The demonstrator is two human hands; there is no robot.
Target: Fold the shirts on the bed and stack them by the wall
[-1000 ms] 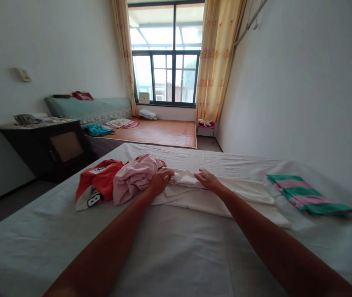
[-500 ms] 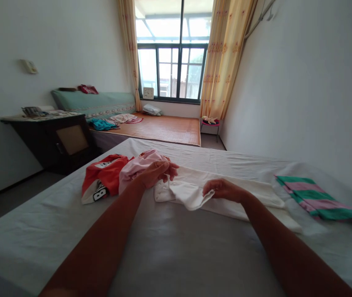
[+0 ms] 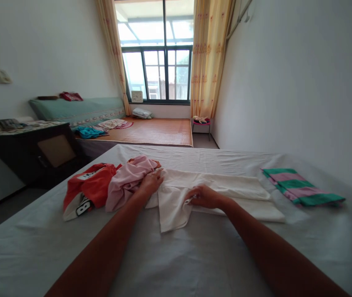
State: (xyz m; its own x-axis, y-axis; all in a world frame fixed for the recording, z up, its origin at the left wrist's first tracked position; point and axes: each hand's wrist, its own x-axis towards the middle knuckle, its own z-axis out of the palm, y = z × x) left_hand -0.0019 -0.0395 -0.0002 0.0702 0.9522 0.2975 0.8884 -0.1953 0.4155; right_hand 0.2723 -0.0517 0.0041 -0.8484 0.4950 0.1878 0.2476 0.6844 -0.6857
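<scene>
A white shirt [image 3: 234, 186] lies folded lengthwise across the bed, and a short sleeve-like flap [image 3: 173, 210] hangs off it toward me. My left hand [image 3: 153, 181] is at the shirt's upper left end, its fingers closed on the cloth there, partly hidden. With bent fingers, my right hand [image 3: 202, 196] pinches the flap's right edge. Touching the left forearm's far side is a crumpled pink garment [image 3: 129, 177]. Beyond it lies a red garment [image 3: 97, 185] with white and black lettering patches.
A green-and-pink striped folded cloth [image 3: 302, 187] lies on the right of the grey bed sheet [image 3: 194, 255]. Behind are a second bed with a brown mat [image 3: 160, 130], a dark cabinet [image 3: 34, 144] and a small pink stool [image 3: 201, 122]. A wall [image 3: 293, 82] bounds the right.
The white flap has been lowered and spread flat toward me. My left hand has come down onto the shirt; the right has shifted slightly left. The view has turned a little right.
</scene>
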